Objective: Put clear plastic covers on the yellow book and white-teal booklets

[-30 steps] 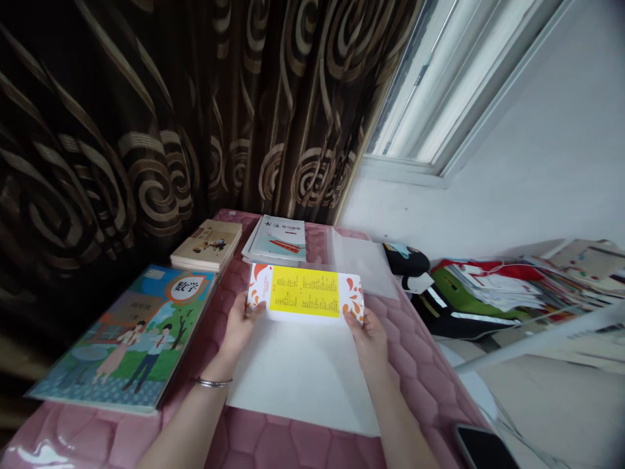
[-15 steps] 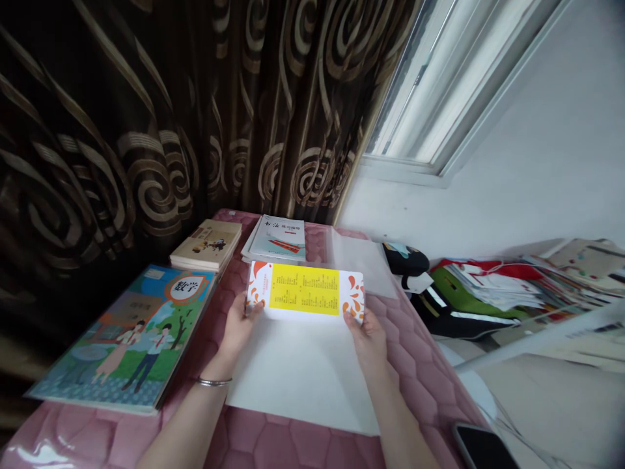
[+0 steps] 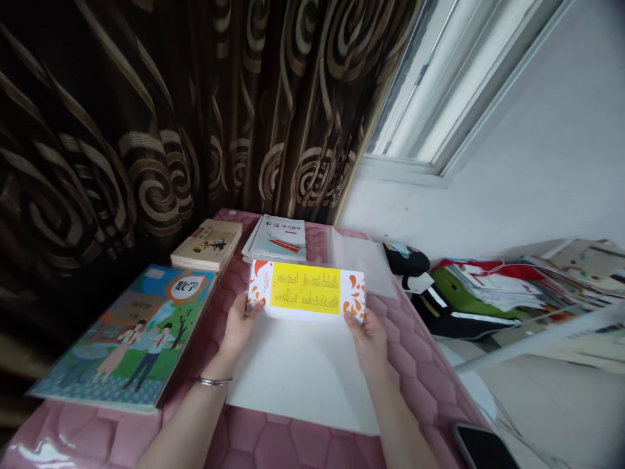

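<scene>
Between my two hands is a white booklet [image 3: 305, 290] with a yellow printed panel and orange leaf shapes at both ends; whether it is a thin book or a card I cannot tell. My left hand [image 3: 243, 324] grips its left end, thumb on the front, and a silver bangle circles that wrist. At the right end, my right hand [image 3: 366, 332] holds it with the thumb on the printed face. Beneath the booklet a large white sheet [image 3: 303, 384] lies on the pink table cover.
To the left lies a blue-green textbook stack [image 3: 127, 345]; behind it stand beige books [image 3: 208, 244] and pale books [image 3: 279, 238]. A translucent sheet [image 3: 361, 260] lies at back right. A phone [image 3: 483, 446] sits near the front right edge. Bags and papers [image 3: 498, 286] are piled beyond.
</scene>
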Tool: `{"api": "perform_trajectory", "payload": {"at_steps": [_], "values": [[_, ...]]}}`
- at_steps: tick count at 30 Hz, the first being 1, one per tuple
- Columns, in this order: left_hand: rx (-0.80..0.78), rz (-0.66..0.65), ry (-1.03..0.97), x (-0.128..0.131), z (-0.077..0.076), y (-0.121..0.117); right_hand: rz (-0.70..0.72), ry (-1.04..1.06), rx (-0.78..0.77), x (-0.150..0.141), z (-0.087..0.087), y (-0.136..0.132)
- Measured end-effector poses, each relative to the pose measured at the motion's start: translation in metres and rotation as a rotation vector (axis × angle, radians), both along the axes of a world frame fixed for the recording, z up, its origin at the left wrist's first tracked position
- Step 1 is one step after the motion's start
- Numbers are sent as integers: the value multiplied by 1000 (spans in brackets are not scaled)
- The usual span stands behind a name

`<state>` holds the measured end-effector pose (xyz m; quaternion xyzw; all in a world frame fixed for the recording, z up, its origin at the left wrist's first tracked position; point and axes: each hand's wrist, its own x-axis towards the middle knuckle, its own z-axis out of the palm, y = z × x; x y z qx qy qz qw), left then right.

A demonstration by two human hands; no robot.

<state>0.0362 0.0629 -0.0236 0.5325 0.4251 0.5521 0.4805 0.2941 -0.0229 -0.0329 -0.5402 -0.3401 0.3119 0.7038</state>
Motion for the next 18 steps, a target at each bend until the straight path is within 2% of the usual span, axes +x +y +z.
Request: {"api": "perform_trajectory", "payload": {"at_steps": [6,14,18], "values": [[-14,0,25,-1,0,0,-18,-35,-43,3,-3,1],[28,42,114,-1,4,-1,-49,-68,-24,4,-9,3],[32,-10,61,-3,-2,1,-54,-63,-66,5,-7,3]]}}
